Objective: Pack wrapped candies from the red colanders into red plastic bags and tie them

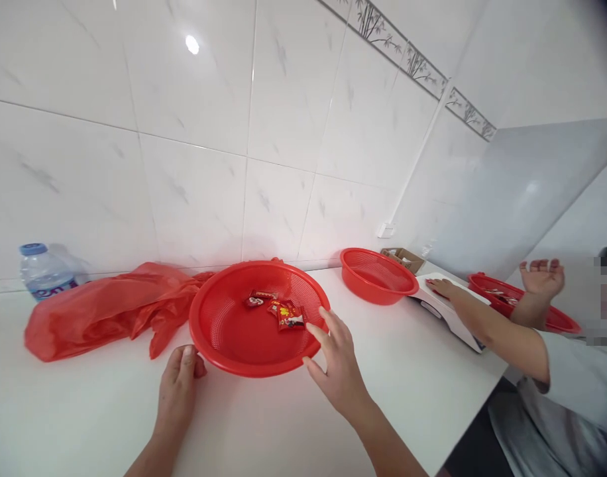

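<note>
A round red plastic basket [251,348] with perforated walls sits on the white table in front of me. Several small wrapped candies [289,317] lie inside it, most in red packets. At the basket's left rim, my left hand [178,381] is closed, its thumb by the edge and its curled fingers partly hidden below the rim. My right hand [339,364] is at the opposite rim with fingers spread, the fingertips over the edge and nothing held in them.
Left of the basket lies a crumpled red plastic bag [99,315], with a water bottle [45,271] behind it. To the right are another red basket [378,285], a cardboard box [405,258], and a white scale [452,311] under a co-worker's hand [445,288]. A third red basket [564,322] stands beyond.
</note>
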`<act>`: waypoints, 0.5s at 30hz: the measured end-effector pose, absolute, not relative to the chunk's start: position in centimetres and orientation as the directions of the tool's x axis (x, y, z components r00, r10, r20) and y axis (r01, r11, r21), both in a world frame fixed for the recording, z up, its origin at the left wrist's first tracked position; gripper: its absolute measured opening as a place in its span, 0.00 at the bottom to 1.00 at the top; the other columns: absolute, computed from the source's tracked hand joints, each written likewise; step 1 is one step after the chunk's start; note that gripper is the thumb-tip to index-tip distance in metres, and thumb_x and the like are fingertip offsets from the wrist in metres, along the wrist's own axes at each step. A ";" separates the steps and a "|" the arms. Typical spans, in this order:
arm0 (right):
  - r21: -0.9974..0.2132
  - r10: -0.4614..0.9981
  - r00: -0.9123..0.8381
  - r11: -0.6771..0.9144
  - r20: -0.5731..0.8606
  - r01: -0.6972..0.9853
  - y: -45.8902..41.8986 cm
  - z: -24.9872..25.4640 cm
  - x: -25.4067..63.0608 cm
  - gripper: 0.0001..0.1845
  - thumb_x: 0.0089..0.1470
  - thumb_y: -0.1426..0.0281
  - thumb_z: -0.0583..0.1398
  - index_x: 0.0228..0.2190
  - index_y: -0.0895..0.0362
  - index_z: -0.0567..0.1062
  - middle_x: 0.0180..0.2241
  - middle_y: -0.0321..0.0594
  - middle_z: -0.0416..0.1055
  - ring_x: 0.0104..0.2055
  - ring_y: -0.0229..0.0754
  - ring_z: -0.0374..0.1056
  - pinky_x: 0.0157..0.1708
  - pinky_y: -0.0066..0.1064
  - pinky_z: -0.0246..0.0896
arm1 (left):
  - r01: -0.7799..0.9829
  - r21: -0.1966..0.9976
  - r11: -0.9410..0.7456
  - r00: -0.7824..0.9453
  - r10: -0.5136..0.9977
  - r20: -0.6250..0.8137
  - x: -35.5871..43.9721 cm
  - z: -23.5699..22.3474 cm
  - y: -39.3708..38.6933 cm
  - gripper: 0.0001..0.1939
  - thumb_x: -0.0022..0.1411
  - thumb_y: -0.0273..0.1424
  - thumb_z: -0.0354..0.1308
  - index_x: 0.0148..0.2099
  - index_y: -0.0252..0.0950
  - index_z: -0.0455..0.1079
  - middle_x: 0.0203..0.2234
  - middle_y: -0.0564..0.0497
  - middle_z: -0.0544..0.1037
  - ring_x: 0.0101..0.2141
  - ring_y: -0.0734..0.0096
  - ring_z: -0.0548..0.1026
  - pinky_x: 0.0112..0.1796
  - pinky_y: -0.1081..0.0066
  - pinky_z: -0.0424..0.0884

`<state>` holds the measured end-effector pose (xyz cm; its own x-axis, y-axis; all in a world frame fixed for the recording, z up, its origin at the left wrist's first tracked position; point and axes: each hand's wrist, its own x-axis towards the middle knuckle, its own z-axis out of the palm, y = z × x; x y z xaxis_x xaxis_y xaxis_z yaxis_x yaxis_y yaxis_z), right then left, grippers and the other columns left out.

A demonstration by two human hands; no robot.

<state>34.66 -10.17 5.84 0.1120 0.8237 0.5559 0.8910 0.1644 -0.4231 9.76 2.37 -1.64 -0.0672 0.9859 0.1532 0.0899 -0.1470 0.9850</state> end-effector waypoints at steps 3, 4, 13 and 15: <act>-0.210 0.891 -0.160 0.269 0.424 0.940 -9.7 6.5 33.5 0.34 0.50 0.70 0.60 0.58 0.47 0.59 0.62 0.38 0.54 0.65 0.53 0.42 0.62 0.54 0.35 | 0.072 0.984 -0.161 -0.058 0.985 0.165 9.8 -1.8 2.5 0.20 0.65 0.47 0.42 0.27 0.39 0.57 0.21 0.56 0.62 0.25 0.70 0.62 0.30 0.70 0.59; -0.178 0.900 -0.207 0.292 0.383 0.940 -9.5 6.3 33.2 0.35 0.49 0.70 0.60 0.58 0.48 0.59 0.58 0.39 0.61 0.62 0.52 0.49 0.62 0.53 0.36 | 0.062 0.984 -0.166 -0.054 0.984 0.169 9.8 -1.8 2.5 0.20 0.65 0.48 0.42 0.27 0.39 0.57 0.21 0.56 0.62 0.25 0.70 0.61 0.30 0.70 0.59; -0.018 0.684 -0.118 0.188 0.720 0.982 -9.9 -0.7 31.8 0.18 0.50 0.86 0.49 0.27 0.55 0.73 0.22 0.37 0.62 0.28 0.39 0.55 0.32 0.33 0.48 | -0.011 0.989 -0.146 -0.040 0.989 0.146 9.7 -2.0 2.6 0.19 0.63 0.48 0.45 0.31 0.39 0.59 0.20 0.57 0.62 0.24 0.70 0.62 0.29 0.71 0.61; -0.026 0.660 -0.111 0.195 0.743 0.981 -10.9 -1.0 32.2 0.17 0.54 0.83 0.49 0.29 0.55 0.74 0.24 0.38 0.64 0.29 0.39 0.57 0.33 0.33 0.48 | -0.004 0.989 -0.145 -0.046 0.988 0.145 9.8 -2.5 2.7 0.18 0.63 0.48 0.44 0.32 0.39 0.60 0.20 0.57 0.62 0.25 0.71 0.62 0.30 0.71 0.61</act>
<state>32.24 -10.92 -0.95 -0.1113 0.6602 0.7428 0.9805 0.1947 -0.0261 9.76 2.70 -2.46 -0.0461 0.9884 0.1446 -0.0036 -0.1449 0.9894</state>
